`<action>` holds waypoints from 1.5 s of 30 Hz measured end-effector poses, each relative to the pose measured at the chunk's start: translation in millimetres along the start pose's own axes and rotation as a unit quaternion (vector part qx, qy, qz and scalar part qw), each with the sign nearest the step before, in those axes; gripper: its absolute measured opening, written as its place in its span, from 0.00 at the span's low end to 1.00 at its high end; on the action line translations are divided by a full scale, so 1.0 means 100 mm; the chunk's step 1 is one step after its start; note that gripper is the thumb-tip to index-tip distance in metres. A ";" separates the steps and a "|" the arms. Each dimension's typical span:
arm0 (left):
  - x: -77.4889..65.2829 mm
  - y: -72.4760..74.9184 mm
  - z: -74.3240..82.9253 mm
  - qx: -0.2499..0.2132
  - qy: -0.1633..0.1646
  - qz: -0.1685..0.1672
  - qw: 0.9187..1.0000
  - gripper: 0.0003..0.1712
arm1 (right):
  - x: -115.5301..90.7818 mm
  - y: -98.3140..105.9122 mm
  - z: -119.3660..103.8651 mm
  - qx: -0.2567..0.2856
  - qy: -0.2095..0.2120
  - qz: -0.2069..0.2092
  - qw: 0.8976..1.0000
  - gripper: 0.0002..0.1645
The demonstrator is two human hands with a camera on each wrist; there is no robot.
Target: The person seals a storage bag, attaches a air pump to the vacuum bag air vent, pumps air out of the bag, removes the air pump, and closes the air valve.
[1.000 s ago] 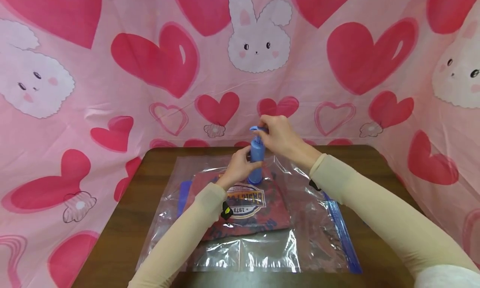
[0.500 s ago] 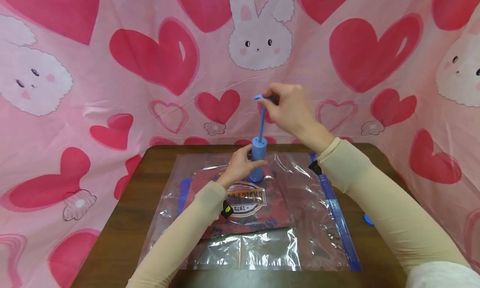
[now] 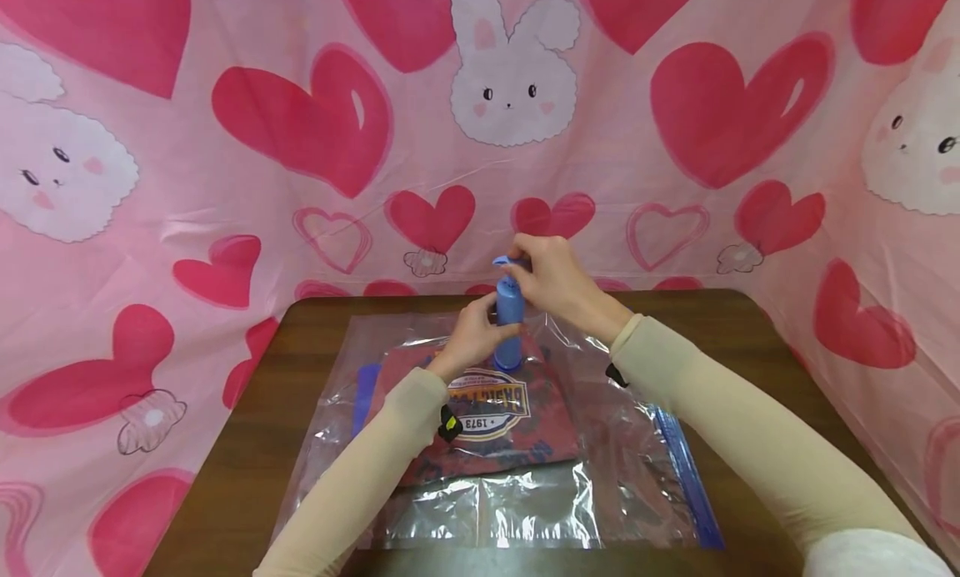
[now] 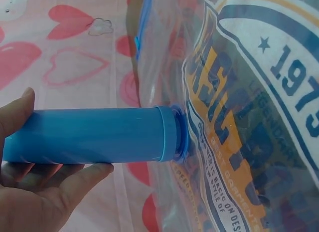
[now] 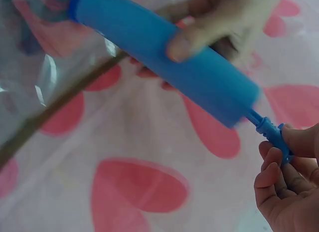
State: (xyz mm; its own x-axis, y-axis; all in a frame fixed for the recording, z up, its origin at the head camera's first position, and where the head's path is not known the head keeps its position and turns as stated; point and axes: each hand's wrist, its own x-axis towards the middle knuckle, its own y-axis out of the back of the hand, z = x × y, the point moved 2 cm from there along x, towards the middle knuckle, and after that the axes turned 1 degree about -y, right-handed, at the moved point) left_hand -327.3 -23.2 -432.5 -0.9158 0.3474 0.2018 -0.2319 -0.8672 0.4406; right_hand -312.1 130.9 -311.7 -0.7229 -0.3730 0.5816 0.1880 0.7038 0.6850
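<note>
Your left hand (image 3: 472,337) grips 1 blue cylindrical plastic pump (image 4: 94,135) upright on the clear plastic bag (image 3: 626,477), while your right hand (image 3: 558,278) pinches its blue plastic handle (image 5: 272,134).

The hand pump (image 4: 94,134) is showing solid blue, the transparent storage bag (image 3: 622,469) is displaying a blue zip strip (image 3: 695,495), the red garment (image 3: 551,410) is bearing a navy, white and orange print (image 3: 487,410), the tabletop (image 3: 765,352) is presenting brown wood grain, and the pink backdrop (image 3: 420,152) is carrying red hearts (image 3: 705,118) and white rabbits (image 3: 513,114).
</note>
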 end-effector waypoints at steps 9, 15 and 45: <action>0.02 0.01 0.03 0.007 -0.001 -0.006 1.000 0.27 | 0.43 0.76 -0.45 0.002 0.080 0.137 0.987 0.07; 0.02 0.01 0.02 0.013 0.003 -0.010 1.000 0.27 | 0.40 0.76 -0.49 -0.017 0.081 0.141 0.987 0.08; -0.02 0.02 -0.01 -0.003 0.003 -0.004 1.000 0.27 | 0.43 0.65 -0.47 -0.006 0.114 0.174 0.978 0.06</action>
State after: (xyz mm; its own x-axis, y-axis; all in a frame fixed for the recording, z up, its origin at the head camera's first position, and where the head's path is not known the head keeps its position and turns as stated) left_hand -326.5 -25.8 -433.0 -0.9161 0.3518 0.1925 -0.2408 -0.8664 0.4374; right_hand -299.6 132.1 -222.0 -0.4463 -0.2377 0.8627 0.4061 0.8053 0.4320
